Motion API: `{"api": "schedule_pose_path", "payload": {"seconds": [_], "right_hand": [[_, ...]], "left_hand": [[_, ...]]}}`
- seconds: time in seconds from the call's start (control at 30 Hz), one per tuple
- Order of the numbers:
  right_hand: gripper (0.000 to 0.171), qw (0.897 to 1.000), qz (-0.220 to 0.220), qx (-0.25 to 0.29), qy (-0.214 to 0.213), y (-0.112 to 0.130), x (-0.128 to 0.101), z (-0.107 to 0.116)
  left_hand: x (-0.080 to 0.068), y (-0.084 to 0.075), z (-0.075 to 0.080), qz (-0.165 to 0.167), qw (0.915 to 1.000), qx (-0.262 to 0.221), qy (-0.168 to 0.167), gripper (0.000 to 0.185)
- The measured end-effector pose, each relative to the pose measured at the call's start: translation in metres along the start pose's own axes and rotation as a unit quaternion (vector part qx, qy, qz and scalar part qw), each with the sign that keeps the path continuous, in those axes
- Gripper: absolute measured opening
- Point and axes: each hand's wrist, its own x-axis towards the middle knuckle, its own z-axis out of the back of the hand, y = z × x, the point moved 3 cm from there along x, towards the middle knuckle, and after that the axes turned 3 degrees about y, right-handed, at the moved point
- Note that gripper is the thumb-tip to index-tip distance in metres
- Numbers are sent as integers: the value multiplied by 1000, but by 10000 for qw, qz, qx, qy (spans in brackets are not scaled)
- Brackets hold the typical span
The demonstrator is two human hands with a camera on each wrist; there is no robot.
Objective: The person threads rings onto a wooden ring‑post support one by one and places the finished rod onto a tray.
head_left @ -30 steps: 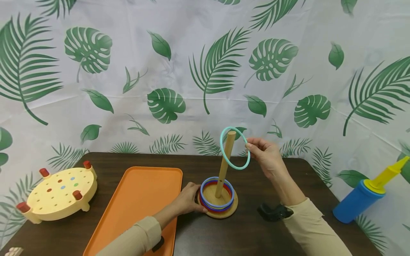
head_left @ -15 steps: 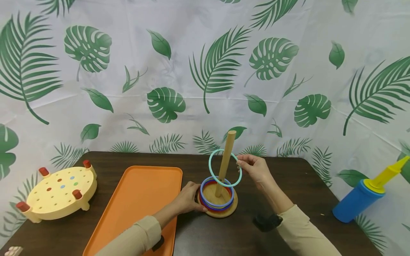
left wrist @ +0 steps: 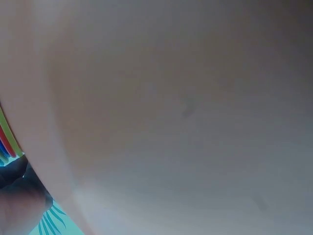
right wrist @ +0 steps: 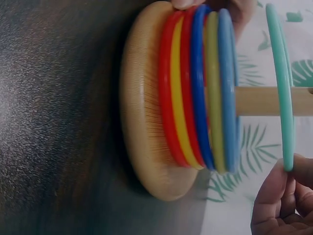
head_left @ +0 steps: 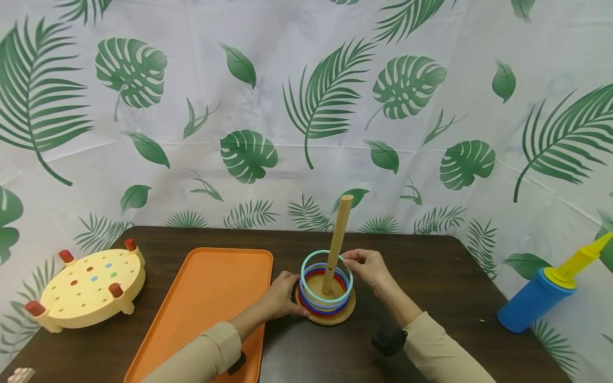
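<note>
Teal ring (head_left: 326,275) around peg (head_left: 337,242), frame centre, just above stacked rings (head_left: 323,306). Right hand (head_left: 366,266) pinches its rim. Left hand (head_left: 280,296) grips wooden base (head_left: 330,318). Best: level ring, lower gently, then let go.

Both forearms come in from the lower edge of the head view in tan sleeves, each with a dark camera strapped at the wrist, and angle inward toward each other. The left hand (head_left: 280,296) lies low with its palm turned right and its fingers loosely curved, the fingertips facing the other hand. The right hand (head_left: 366,266) sits slightly higher and farther back, wrist bent, its thumb and fingertips (right wrist: 279,188) drawn together in a pinch.
</note>
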Motion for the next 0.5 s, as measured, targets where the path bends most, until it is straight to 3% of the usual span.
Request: {"api": "schedule_pose_path", "payload": {"seconds": [0.5], "right_hand": [[17,10000,-57,-70,40,-10,3,-8]], "left_hand": [[1,1,0,119,9999,-27,39,78]]}}
